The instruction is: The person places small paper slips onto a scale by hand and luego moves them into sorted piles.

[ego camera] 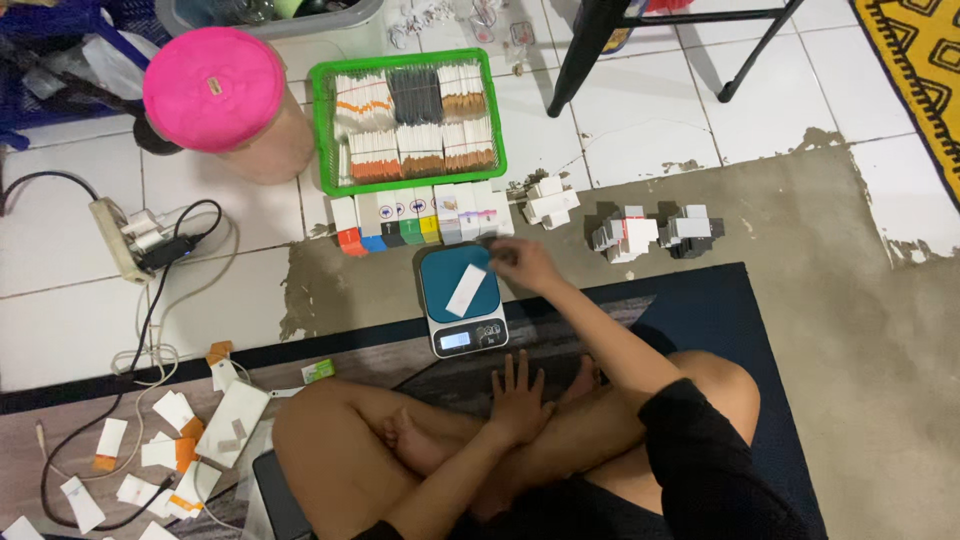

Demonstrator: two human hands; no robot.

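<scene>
head view, posture: i see the person sitting cross-legged on a dark mat (740,310), camera looking straight down.
right hand (522,264): reaches forward past the top right corner of the kitchen scale (463,300); fingers curl near the row of small boxes (420,218). i cannot tell whether it is pinching anything or just closed.
left hand (520,398): released, fingers spread flat, resting on the crossed legs just below the scale.
scale: sits on the floor in front of the knees, teal platform, lit display at its near edge.
white packet (466,290): lies tilted on the scale platform, apart from both hands.
green tray (405,122): behind the box row, filled with upright packets in rows.
pink-lidded jar (215,92): left of the tray.
loose packets (160,450): scattered on the floor at my lower left.
power strip (125,238): far left, cables trailing.
</scene>
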